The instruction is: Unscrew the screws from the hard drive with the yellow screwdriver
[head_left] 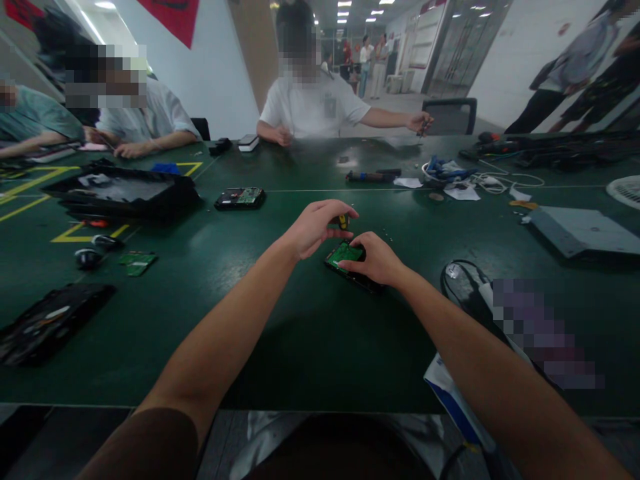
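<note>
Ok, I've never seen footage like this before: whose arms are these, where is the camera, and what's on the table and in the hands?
There is one picture, taken by a camera worn on a person's head, looking forward and down, so the two bare arms reaching in from the bottom are that person's own. The left hand pinches a small yellow and black tool in its fingers, probably a screwdriver. The right hand rests on a hard drive lying with its green circuit board facing up on the dark green table. A second drive lies further back, a loose green board sits at left, and a grey flat panel at right. Other people sit across the table at their own work.
</note>
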`<state>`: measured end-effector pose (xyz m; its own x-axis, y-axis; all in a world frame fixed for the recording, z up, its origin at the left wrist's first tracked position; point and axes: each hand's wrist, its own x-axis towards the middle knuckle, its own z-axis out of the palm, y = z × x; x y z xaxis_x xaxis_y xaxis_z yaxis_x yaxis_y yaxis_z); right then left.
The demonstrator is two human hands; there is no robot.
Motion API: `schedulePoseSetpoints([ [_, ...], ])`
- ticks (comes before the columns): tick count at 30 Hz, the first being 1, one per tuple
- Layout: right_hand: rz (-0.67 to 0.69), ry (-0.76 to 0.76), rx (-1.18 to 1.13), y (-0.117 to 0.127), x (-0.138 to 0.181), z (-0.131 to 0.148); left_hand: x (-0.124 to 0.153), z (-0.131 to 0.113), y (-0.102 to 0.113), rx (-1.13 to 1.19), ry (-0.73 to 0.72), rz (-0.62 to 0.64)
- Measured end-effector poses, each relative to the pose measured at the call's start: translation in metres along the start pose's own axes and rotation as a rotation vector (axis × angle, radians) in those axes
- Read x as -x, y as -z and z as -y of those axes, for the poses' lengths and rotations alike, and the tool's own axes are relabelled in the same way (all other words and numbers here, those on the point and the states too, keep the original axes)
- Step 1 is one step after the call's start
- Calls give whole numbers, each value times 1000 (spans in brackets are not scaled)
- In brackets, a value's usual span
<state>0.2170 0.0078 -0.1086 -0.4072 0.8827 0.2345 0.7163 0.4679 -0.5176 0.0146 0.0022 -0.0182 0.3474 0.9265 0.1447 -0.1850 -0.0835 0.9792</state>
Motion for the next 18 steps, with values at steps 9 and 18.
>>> schedulePoseSetpoints([
  [9,-8,12,-10,-2,-1,-3,-1,3,-2,128,54,24],
  [18,8,1,14,-1,-1,-2,-2,2,3,35,30,-50],
])
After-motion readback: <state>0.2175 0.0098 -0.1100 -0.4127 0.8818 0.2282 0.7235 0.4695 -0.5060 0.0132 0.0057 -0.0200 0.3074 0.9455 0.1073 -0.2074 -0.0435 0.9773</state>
